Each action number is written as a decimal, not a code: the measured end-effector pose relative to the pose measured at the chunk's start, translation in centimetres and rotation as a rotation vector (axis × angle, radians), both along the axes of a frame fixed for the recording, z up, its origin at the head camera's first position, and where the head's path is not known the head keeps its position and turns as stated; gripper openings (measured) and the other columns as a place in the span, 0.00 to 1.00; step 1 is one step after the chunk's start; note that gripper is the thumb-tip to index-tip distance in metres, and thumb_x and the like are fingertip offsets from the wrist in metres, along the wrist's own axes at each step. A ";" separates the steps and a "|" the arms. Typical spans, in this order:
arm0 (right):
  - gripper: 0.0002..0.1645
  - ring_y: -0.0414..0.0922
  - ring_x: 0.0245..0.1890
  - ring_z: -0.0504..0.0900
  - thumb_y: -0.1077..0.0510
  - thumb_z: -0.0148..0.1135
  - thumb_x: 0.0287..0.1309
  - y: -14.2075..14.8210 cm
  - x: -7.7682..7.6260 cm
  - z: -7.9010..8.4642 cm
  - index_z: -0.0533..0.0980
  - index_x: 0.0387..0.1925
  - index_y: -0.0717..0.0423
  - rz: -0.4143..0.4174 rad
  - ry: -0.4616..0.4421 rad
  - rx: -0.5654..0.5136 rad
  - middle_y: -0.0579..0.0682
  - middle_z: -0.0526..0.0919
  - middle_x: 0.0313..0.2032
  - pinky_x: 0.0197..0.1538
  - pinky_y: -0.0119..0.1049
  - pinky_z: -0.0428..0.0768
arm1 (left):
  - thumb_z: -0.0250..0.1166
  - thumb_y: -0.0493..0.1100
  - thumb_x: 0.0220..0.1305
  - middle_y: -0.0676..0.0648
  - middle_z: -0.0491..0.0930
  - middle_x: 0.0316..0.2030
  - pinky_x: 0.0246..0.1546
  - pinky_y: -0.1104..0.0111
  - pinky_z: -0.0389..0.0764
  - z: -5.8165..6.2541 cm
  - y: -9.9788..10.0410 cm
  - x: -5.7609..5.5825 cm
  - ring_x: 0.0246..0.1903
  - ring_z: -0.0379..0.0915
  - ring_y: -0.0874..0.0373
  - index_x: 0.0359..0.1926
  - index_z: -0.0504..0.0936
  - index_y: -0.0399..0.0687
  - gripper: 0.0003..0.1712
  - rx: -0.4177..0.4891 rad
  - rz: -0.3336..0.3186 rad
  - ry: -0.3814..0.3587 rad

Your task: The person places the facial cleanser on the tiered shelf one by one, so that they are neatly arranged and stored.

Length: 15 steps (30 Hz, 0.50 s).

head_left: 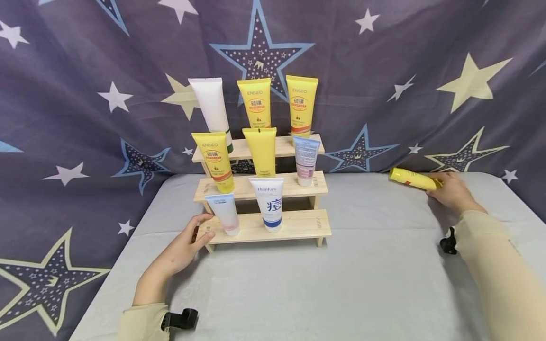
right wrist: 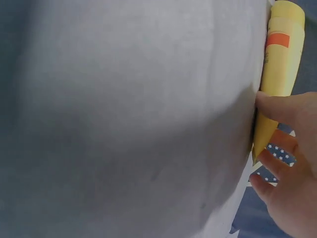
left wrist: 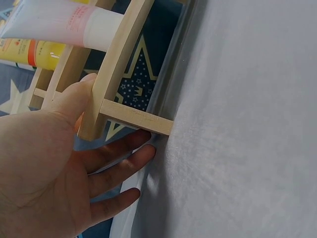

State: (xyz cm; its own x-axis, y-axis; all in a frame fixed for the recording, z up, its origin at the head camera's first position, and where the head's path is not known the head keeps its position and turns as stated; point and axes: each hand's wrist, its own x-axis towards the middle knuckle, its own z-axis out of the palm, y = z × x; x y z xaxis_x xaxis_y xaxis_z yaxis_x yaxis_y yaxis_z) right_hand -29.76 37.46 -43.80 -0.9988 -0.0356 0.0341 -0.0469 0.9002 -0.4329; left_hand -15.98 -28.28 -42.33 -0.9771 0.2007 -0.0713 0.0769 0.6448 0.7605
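Observation:
A three-tier wooden display stand point(head_left: 294, 226) holds squeeze tubes upright on its steps. At the left end of the lowest step, my left hand point(head_left: 181, 251) grips the wood, thumb on the board and the other fingers spread by the leg point(left wrist: 136, 118). Close to that thumb stands a small pale blue and pink tube point(head_left: 225, 215). Far to the right, my right hand point(head_left: 456, 192) holds a yellow tube point(head_left: 411, 179) by its flat crimped end. The tube lies along the far part of the table, cap pointing left; in the right wrist view the thumb presses its side.
A white tube point(head_left: 212, 104) and two yellow tubes point(head_left: 258, 102) stand on the top step. The middle step bears two more yellow ones point(head_left: 215, 161) and a blue-pink tube point(head_left: 305, 161). A white Hankey tube point(head_left: 269, 203) is on the lowest step. Behind hangs a star-patterned curtain point(head_left: 341, 71).

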 end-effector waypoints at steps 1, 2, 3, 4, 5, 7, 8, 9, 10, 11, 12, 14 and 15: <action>0.32 0.78 0.53 0.62 0.64 0.60 0.60 0.0 0.1 0.0 0.63 0.63 0.74 0.003 -0.001 -0.004 0.80 0.60 0.55 0.57 0.73 0.60 | 0.50 0.55 0.77 0.28 0.51 0.72 0.67 0.37 0.51 0.0 0.0 0.0 0.70 0.44 0.27 0.70 0.57 0.51 0.28 0.001 0.000 -0.004; 0.32 0.77 0.52 0.64 0.64 0.60 0.59 -0.1 0.2 0.0 0.64 0.62 0.74 0.006 0.004 -0.006 0.79 0.61 0.53 0.56 0.72 0.62 | 0.50 0.56 0.77 0.28 0.51 0.72 0.67 0.37 0.51 -0.1 0.0 0.0 0.70 0.44 0.27 0.70 0.57 0.51 0.28 0.000 -0.001 -0.006; 0.32 0.76 0.51 0.65 0.64 0.60 0.57 -0.1 0.3 0.0 0.64 0.61 0.74 0.008 0.010 -0.009 0.78 0.61 0.52 0.55 0.71 0.63 | 0.50 0.56 0.77 0.28 0.51 0.72 0.67 0.37 0.51 -0.1 0.0 -0.1 0.70 0.44 0.27 0.70 0.57 0.51 0.29 0.000 -0.002 -0.008; 0.32 0.75 0.50 0.66 0.64 0.60 0.56 -0.2 0.5 -0.1 0.65 0.60 0.74 0.013 0.020 -0.010 0.78 0.62 0.51 0.54 0.71 0.64 | 0.50 0.56 0.77 0.28 0.50 0.72 0.67 0.37 0.51 -0.1 0.0 -0.1 0.70 0.44 0.27 0.70 0.57 0.51 0.29 0.001 -0.003 -0.010; 0.31 0.74 0.49 0.67 0.64 0.61 0.55 -0.3 0.6 -0.1 0.66 0.59 0.74 0.019 0.027 -0.011 0.77 0.63 0.50 0.54 0.70 0.65 | 0.50 0.57 0.77 0.28 0.50 0.72 0.67 0.37 0.51 -0.2 0.0 -0.1 0.70 0.44 0.27 0.70 0.57 0.51 0.29 -0.001 -0.004 -0.011; 0.31 0.72 0.47 0.69 0.64 0.62 0.54 -0.7 0.8 0.0 0.67 0.58 0.75 0.027 0.035 -0.020 0.77 0.64 0.50 0.53 0.69 0.66 | 0.50 0.57 0.77 0.27 0.50 0.72 0.66 0.37 0.52 -0.1 0.0 0.0 0.70 0.44 0.27 0.70 0.56 0.51 0.29 -0.005 -0.006 -0.008; 0.31 0.73 0.49 0.68 0.63 0.62 0.54 -0.9 0.9 0.0 0.67 0.58 0.75 0.031 0.032 -0.024 0.78 0.64 0.51 0.54 0.69 0.66 | 0.50 0.57 0.77 0.27 0.51 0.72 0.66 0.36 0.52 0.0 0.0 0.0 0.70 0.44 0.26 0.70 0.56 0.51 0.29 -0.007 -0.007 -0.005; 0.31 0.73 0.49 0.68 0.63 0.63 0.54 -1.1 0.9 0.0 0.67 0.58 0.75 0.034 0.025 -0.029 0.78 0.64 0.52 0.55 0.69 0.65 | 0.50 0.57 0.77 0.27 0.50 0.72 0.66 0.36 0.52 0.0 0.0 0.0 0.70 0.44 0.26 0.70 0.56 0.51 0.29 -0.006 -0.007 -0.002; 0.31 0.73 0.50 0.68 0.62 0.63 0.55 -1.3 1.0 0.1 0.67 0.58 0.74 0.037 0.016 -0.031 0.78 0.64 0.52 0.55 0.69 0.65 | 0.50 0.57 0.77 0.27 0.50 0.72 0.66 0.37 0.52 0.1 -0.1 0.0 0.70 0.44 0.26 0.70 0.57 0.51 0.29 -0.005 -0.006 0.001; 0.32 0.73 0.51 0.68 0.62 0.64 0.55 -1.4 1.1 0.2 0.68 0.58 0.74 0.039 0.009 -0.033 0.78 0.65 0.53 0.56 0.69 0.65 | 0.50 0.56 0.77 0.27 0.50 0.72 0.66 0.37 0.52 0.1 -0.1 0.0 0.70 0.44 0.26 0.70 0.57 0.51 0.29 -0.003 -0.006 0.004; 0.32 0.73 0.51 0.69 0.62 0.64 0.55 -1.6 1.2 0.3 0.68 0.59 0.74 0.040 0.003 -0.034 0.78 0.66 0.53 0.56 0.69 0.65 | 0.50 0.56 0.77 0.27 0.50 0.72 0.67 0.37 0.51 0.1 -0.1 0.0 0.70 0.44 0.26 0.70 0.57 0.50 0.29 0.000 -0.007 0.006; 0.32 0.73 0.52 0.70 0.61 0.65 0.55 -1.8 1.3 0.5 0.69 0.59 0.73 0.043 -0.007 -0.023 0.78 0.68 0.53 0.56 0.69 0.66 | 0.50 0.55 0.77 0.27 0.50 0.72 0.67 0.37 0.51 0.1 0.0 0.0 0.70 0.44 0.26 0.70 0.57 0.50 0.28 0.003 -0.010 0.008; 0.32 0.71 0.50 0.72 0.61 0.65 0.54 -1.9 1.4 0.6 0.70 0.59 0.73 0.048 -0.010 -0.016 0.77 0.70 0.52 0.55 0.68 0.67 | 0.50 0.55 0.77 0.28 0.50 0.72 0.67 0.38 0.51 0.0 0.0 0.0 0.70 0.44 0.27 0.70 0.57 0.50 0.28 0.005 -0.010 0.007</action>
